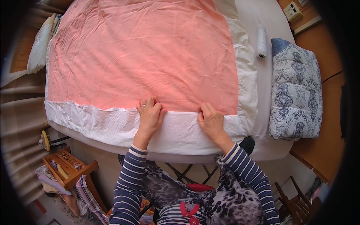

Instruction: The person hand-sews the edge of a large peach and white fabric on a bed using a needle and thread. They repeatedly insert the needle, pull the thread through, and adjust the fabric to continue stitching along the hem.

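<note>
A large pink cloth with a white fabric border lies spread on a bed-like surface before me. My left hand, a ring on one finger, pinches the cloth where pink meets white. Further right along the same edge, my right hand grips the fabric with curled fingers. Between the two hands the edge runs fairly straight. Left of my left hand, the white border is wrinkled and its upper edge ragged. A loose length of pale thread lies on the pink cloth. My fingertips are partly hidden, so any needle cannot be made out.
A spool of white thread lies beyond the cloth's right side. Right of it is a folded patterned quilt. Folded bedding sits at far left. Wooden furniture stands lower left, a wooden chair lower right.
</note>
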### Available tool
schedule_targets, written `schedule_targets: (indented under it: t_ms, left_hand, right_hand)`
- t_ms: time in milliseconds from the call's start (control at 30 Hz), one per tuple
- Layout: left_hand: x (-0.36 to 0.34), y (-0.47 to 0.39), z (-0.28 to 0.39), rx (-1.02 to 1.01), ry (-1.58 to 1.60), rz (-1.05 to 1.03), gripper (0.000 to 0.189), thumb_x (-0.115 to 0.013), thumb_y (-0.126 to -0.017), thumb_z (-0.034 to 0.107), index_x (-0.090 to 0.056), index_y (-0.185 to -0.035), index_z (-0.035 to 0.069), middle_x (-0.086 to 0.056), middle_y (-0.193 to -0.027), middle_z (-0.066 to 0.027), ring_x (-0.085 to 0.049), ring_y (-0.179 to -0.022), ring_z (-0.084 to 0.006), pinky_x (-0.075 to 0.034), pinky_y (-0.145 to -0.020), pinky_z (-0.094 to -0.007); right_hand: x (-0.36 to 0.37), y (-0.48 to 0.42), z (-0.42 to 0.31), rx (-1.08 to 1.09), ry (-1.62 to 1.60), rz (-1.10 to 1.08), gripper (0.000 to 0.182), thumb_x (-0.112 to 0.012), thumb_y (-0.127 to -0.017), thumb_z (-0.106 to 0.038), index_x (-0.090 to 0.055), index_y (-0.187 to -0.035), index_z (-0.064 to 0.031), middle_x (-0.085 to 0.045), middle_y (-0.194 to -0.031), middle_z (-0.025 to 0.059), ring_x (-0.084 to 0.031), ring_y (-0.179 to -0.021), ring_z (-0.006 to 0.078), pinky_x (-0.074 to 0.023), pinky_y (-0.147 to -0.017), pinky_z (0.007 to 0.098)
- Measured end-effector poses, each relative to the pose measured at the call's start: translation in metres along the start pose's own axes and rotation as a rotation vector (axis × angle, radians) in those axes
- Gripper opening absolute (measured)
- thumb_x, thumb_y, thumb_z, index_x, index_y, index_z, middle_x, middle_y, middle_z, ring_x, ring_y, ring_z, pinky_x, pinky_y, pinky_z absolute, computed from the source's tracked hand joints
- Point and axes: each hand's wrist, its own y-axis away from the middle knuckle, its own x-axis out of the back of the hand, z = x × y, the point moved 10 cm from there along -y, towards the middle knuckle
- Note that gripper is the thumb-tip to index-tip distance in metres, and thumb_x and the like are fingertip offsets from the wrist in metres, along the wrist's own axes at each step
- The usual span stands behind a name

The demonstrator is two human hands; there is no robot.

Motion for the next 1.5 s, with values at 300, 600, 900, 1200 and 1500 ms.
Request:
schedule_targets:
  t_ms: [300,600,900,1200,1500]
  left_hand:
    - [0.011,0.012,0.005,0.069,-0.119,0.243,0.017,-0.067,-0.074,0.022,-0.055,-0.079,0.012,-0.05,-0.095,-0.0034,-0.045,-0.1,-0.0242,-0.022,-0.096,-0.0534]
    - [0.05,0.113,0.005,0.458,0.581,0.53,0.012,-0.058,-0.088,0.015,-0.057,-0.087,0.003,-0.055,-0.091,-0.0072,-0.053,-0.087,-0.0203,-0.042,-0.078,-0.0322]
    - [-0.067,0.226,-0.018,1.077,1.844,0.425,0.059,-0.05,-0.09,0.044,-0.039,-0.129,0.0,-0.048,-0.127,-0.0149,-0.048,-0.115,-0.0267,-0.039,-0.098,-0.0409]
    - [-0.111,0.123,0.08,1.132,2.154,0.433,0.049,-0.055,-0.09,0.03,-0.042,-0.127,0.002,-0.047,-0.129,-0.0125,-0.044,-0.119,-0.0283,-0.032,-0.104,-0.0442]
    - [-0.131,0.106,0.07,1.406,2.07,0.529,0.037,-0.038,-0.097,0.019,-0.038,-0.128,-0.001,-0.045,-0.128,-0.0167,-0.046,-0.117,-0.0315,-0.037,-0.101,-0.046]
  right_hand:
    - [0.001,-0.007,-0.01,-0.043,0.061,-0.016,0.023,-0.066,-0.07,-0.022,-0.051,-0.079,-0.0063,-0.054,-0.074,0.0084,-0.058,-0.055,0.0278,-0.0469,-0.049,0.0382]
    - [-0.008,-0.007,0.003,-0.085,0.061,-0.052,0.022,-0.064,-0.071,-0.019,-0.051,-0.083,-0.0059,-0.055,-0.076,0.0086,-0.06,-0.061,0.0285,-0.0482,-0.053,0.0401]
    - [-0.005,-0.012,0.007,-0.12,-0.069,-0.083,0.015,-0.061,-0.071,-0.012,-0.051,-0.078,-0.0033,-0.058,-0.072,0.0129,-0.058,-0.067,0.0313,-0.0447,-0.058,0.0416]
    - [-0.007,-0.013,0.01,-0.17,-0.101,-0.106,0.015,-0.061,-0.069,-0.012,-0.053,-0.078,-0.003,-0.059,-0.072,0.0142,-0.059,-0.068,0.0321,-0.0452,-0.059,0.0414]
    - [-0.004,-0.011,0.011,-0.16,-0.123,-0.093,0.013,-0.061,-0.071,-0.011,-0.053,-0.079,-0.0057,-0.061,-0.073,0.0113,-0.061,-0.065,0.0313,-0.0469,-0.056,0.0425]
